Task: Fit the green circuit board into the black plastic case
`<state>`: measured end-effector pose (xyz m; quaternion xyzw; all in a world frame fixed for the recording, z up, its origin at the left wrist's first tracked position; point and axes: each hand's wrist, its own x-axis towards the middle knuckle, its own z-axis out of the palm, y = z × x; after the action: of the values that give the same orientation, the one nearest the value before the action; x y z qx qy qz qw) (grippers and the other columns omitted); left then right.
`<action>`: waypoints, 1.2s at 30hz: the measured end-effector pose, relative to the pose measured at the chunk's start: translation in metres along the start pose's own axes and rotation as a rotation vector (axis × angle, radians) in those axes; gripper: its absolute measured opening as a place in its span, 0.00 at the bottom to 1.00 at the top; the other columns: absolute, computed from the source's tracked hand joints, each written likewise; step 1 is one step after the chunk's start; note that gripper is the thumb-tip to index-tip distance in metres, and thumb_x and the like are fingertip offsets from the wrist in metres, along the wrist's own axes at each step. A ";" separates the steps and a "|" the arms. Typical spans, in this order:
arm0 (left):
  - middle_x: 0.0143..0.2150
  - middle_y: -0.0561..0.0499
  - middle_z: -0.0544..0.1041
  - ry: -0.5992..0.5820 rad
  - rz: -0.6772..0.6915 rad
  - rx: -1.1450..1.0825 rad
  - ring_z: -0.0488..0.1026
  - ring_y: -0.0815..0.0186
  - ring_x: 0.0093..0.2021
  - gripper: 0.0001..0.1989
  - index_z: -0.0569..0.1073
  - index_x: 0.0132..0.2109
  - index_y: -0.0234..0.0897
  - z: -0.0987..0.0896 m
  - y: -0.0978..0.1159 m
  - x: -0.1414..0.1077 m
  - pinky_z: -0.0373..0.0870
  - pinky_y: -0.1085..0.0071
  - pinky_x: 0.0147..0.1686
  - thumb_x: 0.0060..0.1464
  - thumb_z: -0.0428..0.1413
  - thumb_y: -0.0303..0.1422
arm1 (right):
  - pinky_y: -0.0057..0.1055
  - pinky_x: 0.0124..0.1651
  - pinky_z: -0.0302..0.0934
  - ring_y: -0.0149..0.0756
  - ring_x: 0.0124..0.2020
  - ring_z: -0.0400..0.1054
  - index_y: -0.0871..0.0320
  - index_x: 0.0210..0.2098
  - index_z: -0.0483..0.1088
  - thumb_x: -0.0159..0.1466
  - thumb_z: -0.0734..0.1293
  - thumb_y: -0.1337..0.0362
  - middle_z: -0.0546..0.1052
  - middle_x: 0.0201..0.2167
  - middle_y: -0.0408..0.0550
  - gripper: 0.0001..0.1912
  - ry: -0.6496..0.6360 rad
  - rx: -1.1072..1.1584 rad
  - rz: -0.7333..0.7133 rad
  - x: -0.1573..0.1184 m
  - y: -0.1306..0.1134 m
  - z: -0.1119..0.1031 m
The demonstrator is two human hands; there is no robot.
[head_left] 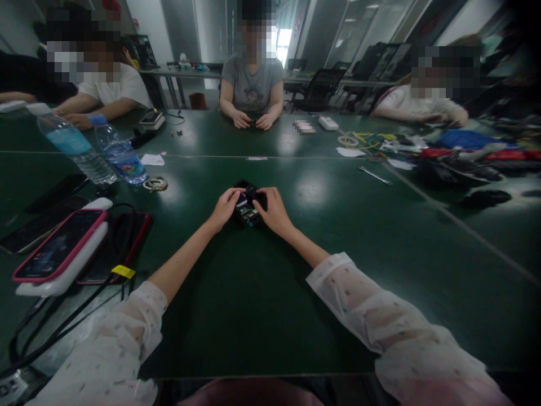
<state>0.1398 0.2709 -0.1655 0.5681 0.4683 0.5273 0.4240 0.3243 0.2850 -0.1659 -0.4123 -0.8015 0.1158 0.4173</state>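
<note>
A small black device with an exposed green circuit board [249, 215] sits between my hands at the middle of the dark green table [270, 293]. My left hand [225, 207] grips its left side, thumb and fingers closed at the edge near a whitish part. On the other side my right hand [274, 210] is curled around the black housing, thumb on the board's near part. My fingers hide much of the device, so its exact kind does not show.
Phones [61, 245] with black cables lie at the left, below two water bottles [120, 152]. A wrench [375, 175] and tangled cables [367, 141] lie to the right. A person [252, 84] sits opposite, hands on the table; others sit at both sides.
</note>
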 end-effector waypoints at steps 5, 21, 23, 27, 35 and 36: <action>0.45 0.47 0.75 0.000 0.004 -0.005 0.72 0.64 0.47 0.15 0.73 0.48 0.38 0.000 -0.001 0.000 0.66 0.62 0.52 0.61 0.48 0.40 | 0.47 0.53 0.63 0.46 0.50 0.64 0.57 0.48 0.63 0.64 0.63 0.63 0.67 0.47 0.56 0.13 -0.011 0.007 0.005 0.000 0.000 0.000; 0.46 0.47 0.75 0.001 0.062 0.068 0.72 0.64 0.48 0.16 0.73 0.48 0.37 0.000 -0.001 0.001 0.65 0.63 0.53 0.61 0.47 0.40 | 0.48 0.53 0.62 0.47 0.50 0.64 0.57 0.48 0.63 0.63 0.63 0.64 0.68 0.46 0.56 0.14 -0.007 0.000 -0.011 0.000 0.002 0.002; 0.46 0.47 0.75 -0.001 0.063 0.073 0.72 0.64 0.48 0.16 0.73 0.48 0.38 0.000 -0.001 0.000 0.65 0.63 0.53 0.61 0.47 0.41 | 0.48 0.53 0.62 0.47 0.50 0.64 0.57 0.48 0.63 0.63 0.63 0.64 0.68 0.47 0.56 0.14 -0.012 0.001 -0.006 0.001 0.002 0.002; 0.46 0.47 0.76 -0.006 0.058 0.090 0.72 0.64 0.48 0.15 0.73 0.48 0.39 0.001 0.000 0.000 0.65 0.63 0.52 0.62 0.47 0.41 | 0.47 0.53 0.62 0.47 0.50 0.63 0.57 0.49 0.63 0.63 0.63 0.63 0.67 0.47 0.57 0.15 -0.015 -0.006 0.001 0.000 0.001 0.001; 0.47 0.47 0.75 -0.011 0.089 0.110 0.71 0.63 0.49 0.15 0.73 0.48 0.38 0.001 -0.003 0.002 0.64 0.64 0.52 0.62 0.46 0.39 | 0.48 0.55 0.59 0.48 0.52 0.62 0.56 0.50 0.62 0.64 0.62 0.63 0.67 0.48 0.56 0.15 -0.049 -0.010 0.024 0.000 0.001 0.001; 0.48 0.46 0.74 -0.013 0.088 0.118 0.71 0.63 0.49 0.15 0.73 0.48 0.38 0.001 -0.003 0.003 0.64 0.63 0.53 0.62 0.46 0.39 | 0.48 0.55 0.59 0.48 0.52 0.62 0.56 0.50 0.62 0.64 0.63 0.63 0.66 0.48 0.55 0.15 -0.052 -0.009 0.026 0.000 0.002 0.001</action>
<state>0.1402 0.2741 -0.1681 0.6155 0.4705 0.5131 0.3694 0.3243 0.2865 -0.1675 -0.4212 -0.8072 0.1284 0.3930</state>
